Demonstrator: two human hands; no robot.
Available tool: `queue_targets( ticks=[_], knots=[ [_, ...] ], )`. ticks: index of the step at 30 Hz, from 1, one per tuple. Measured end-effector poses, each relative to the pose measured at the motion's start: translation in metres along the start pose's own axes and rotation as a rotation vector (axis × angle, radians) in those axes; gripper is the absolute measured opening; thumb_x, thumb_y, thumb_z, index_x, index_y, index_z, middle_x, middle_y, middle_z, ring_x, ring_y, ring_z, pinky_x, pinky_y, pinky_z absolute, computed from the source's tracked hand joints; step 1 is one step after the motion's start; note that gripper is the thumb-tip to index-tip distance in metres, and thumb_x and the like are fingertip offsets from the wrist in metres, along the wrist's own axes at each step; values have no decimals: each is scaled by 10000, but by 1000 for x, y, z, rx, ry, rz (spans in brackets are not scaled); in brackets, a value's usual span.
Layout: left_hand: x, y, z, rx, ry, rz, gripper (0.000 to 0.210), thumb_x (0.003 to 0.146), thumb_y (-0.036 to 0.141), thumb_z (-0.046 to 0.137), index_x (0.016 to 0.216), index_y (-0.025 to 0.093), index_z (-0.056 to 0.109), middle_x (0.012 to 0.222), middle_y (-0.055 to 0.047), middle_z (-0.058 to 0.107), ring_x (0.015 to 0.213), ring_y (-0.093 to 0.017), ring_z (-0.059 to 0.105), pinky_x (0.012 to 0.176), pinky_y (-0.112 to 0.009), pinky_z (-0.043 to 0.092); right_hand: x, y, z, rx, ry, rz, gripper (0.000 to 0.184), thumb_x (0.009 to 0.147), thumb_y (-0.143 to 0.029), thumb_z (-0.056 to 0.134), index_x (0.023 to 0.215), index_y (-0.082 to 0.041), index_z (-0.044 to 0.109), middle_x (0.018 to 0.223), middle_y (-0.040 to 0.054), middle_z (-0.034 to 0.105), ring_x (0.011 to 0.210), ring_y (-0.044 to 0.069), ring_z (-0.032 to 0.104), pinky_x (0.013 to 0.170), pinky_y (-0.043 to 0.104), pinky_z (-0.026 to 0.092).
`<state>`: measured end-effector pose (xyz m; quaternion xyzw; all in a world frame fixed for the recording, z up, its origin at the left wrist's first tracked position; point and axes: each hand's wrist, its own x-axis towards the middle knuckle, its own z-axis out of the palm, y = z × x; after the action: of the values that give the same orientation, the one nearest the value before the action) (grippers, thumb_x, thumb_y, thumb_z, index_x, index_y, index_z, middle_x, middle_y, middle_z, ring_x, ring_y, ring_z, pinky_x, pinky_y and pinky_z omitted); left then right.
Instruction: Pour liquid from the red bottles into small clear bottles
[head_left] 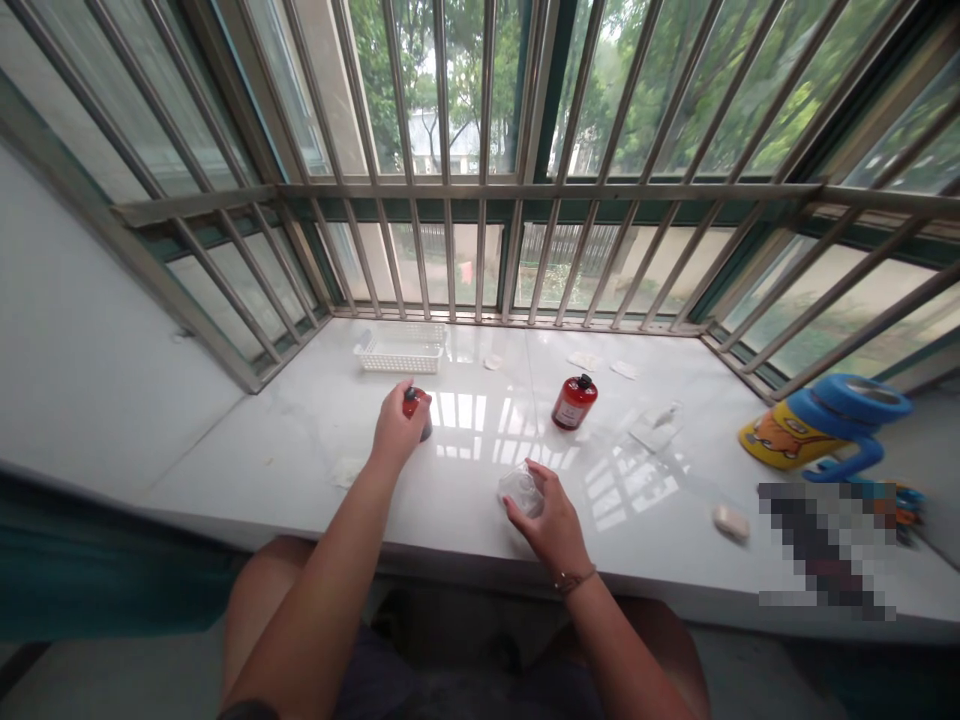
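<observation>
My left hand [396, 428] is wrapped round a small red bottle [412, 402] with a black cap, over the left part of the white ledge. Most of that bottle is hidden behind my fingers. Lower and to the right, my right hand [551, 510] has its thumb and fingers curled about a clear plastic piece [519, 490], whose exact kind I cannot make out. Beyond it, a second red bottle [575, 403] with a black top and a pale label stands upright, untouched by either hand.
A white plastic basket [401, 358] sits near the window bars. To the right are a clear plastic wrapper [656, 428], a pale rounded object [730, 523] and a blue and yellow mug-like container [810, 430]. Several white scraps [583, 360] lie at the back.
</observation>
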<state>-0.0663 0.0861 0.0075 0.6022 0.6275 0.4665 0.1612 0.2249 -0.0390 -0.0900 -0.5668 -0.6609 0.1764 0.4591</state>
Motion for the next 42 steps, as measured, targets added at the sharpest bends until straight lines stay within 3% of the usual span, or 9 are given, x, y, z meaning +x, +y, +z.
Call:
queue_targets(
  ticks=[5, 13, 17, 22, 29, 34, 38, 42],
  knots=[
    [8, 1, 30, -97, 12, 47, 341, 1049, 372, 549, 1343, 246, 668, 1359, -91, 739, 1323, -297, 648, 1212, -539, 471, 1, 2, 0, 2, 0, -19, 651, 918, -440, 762, 1477, -246, 492, 1454, 132, 636, 1326, 305, 670, 1148, 508, 591],
    [-39, 18, 52, -140, -151, 242, 407, 1089, 403, 503, 1441, 234, 617, 1459, -115, 673, 1389, -274, 608, 1238, -495, 461, 1, 2, 0, 10, -1, -21, 656, 920, -438, 768, 1487, -265, 486, 1450, 126, 634, 1317, 310, 671, 1144, 524, 596],
    [-47, 22, 55, -144, -147, 270, 410, 1092, 405, 498, 1439, 211, 600, 1491, -139, 650, 1426, -287, 582, 1253, -511, 440, 1, 0, -1, 11, 3, -36, 644, 923, -433, 763, 1481, -258, 494, 1453, 136, 635, 1328, 320, 667, 1145, 534, 595],
    [-46, 25, 53, -187, -168, 230, 296, 1081, 398, 517, 1277, 224, 655, 1450, -127, 681, 1371, -292, 624, 1220, -511, 461, 1, 1, -1, 1, 1, -30, 647, 921, -438, 773, 1475, -260, 489, 1450, 130, 636, 1327, 312, 667, 1148, 523, 594],
    [-50, 32, 53, -298, -125, 121, 232, 1023, 375, 641, 1209, 237, 638, 1391, -108, 725, 1321, -273, 673, 1174, -483, 505, 0, 2, 1, -10, 8, -36, 642, 920, -446, 774, 1466, -261, 494, 1446, 125, 641, 1318, 306, 675, 1140, 510, 600],
    [-49, 29, 58, -470, -99, 4, 274, 964, 377, 738, 1164, 245, 606, 1367, -104, 736, 1308, -267, 687, 1157, -484, 523, 1, 1, 0, -8, 10, -35, 637, 919, -449, 773, 1461, -262, 496, 1443, 121, 642, 1323, 301, 670, 1148, 510, 594],
    [-46, 27, 56, -466, -147, 2, 391, 958, 408, 753, 1308, 266, 652, 1396, -100, 726, 1356, -280, 659, 1225, -496, 461, 1, 1, 0, -6, 12, -49, 635, 921, -440, 767, 1466, -261, 494, 1442, 123, 642, 1320, 300, 672, 1143, 508, 598],
    [-47, 26, 56, -467, -144, -6, 305, 935, 429, 783, 1160, 259, 666, 1377, -95, 735, 1332, -290, 671, 1200, -508, 478, 1, 2, 0, -6, 9, -47, 637, 922, -439, 764, 1469, -262, 491, 1444, 127, 639, 1327, 306, 665, 1146, 516, 593]
  ],
)
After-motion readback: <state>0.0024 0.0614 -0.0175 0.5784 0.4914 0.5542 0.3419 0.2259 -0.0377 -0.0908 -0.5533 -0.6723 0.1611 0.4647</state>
